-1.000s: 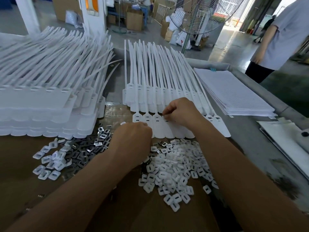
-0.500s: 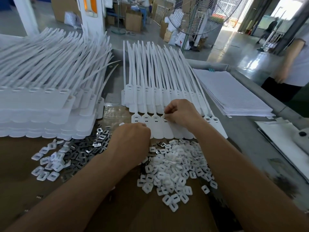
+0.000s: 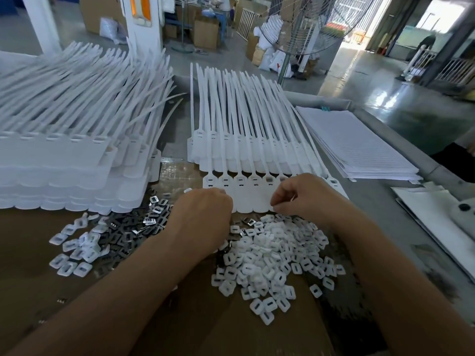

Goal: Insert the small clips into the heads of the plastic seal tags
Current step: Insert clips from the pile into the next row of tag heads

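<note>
the left hand (image 3: 203,214) and right hand (image 3: 303,196) curl over the seal tags (image 3: 246,199), but i cannot tell if they pinch anything, and the white clips (image 3: 270,253) lie just by the right hand.

Factory floor, assembly bench. Bulk stacks of white seal tags (image 3: 64,155) at 10 o'clock; cardboard cartons (image 3: 205,32) at 12; pedestal fan (image 3: 308,29) at 1; glossy concrete floor (image 3: 372,80) beyond.
</note>
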{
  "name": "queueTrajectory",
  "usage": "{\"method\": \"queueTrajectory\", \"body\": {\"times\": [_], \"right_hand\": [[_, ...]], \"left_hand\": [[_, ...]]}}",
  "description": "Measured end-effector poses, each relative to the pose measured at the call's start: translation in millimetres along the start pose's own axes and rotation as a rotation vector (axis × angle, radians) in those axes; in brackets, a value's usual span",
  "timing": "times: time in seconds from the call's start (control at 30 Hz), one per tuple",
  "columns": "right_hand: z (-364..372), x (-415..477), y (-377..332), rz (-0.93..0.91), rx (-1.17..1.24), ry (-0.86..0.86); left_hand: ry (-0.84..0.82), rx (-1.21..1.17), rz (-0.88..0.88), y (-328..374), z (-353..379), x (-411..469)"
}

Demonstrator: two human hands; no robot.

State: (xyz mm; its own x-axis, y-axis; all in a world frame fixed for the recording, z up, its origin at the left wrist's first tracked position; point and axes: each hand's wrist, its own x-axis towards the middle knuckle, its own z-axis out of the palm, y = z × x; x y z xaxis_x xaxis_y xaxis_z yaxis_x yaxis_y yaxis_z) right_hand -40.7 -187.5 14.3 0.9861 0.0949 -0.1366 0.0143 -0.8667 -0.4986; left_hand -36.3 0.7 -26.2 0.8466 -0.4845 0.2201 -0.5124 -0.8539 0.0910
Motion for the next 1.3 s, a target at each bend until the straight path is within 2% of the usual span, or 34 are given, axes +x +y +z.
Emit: {"method": "queueTrajectory", "body": {"times": [0.17,0.47,0.53,0.73,0.87,1.0,1.3], "right_hand": [[-4,-8,3,0.024,-0.039,-0.065],[-3,-8,6,-0.008,-0.017,-0.067],[-4,-7,8,-0.032,0.023,-0.027],[0,15,14,-0.019,0.257,0.241],[4,34,11,0.003,0.175,0.335],[9,44,13,0.041,0.142,0.361],[13,51,17,0.059,0.102,0.299]], "left_hand": [[0.002,-0.004,-0.008,0,0,1],[-0.009,-0.003,-0.019,0,-2,2],[-0.003,0.001,-0.019,0,-2,2],[-0.010,0.003,-0.013,0,-3,2],[-0.015,0.016,-0.005,0,-3,2],[-0.018,0.021,-0.006,1,-2,2],[-0.003,0.023,-0.030,0,0,2]]}}
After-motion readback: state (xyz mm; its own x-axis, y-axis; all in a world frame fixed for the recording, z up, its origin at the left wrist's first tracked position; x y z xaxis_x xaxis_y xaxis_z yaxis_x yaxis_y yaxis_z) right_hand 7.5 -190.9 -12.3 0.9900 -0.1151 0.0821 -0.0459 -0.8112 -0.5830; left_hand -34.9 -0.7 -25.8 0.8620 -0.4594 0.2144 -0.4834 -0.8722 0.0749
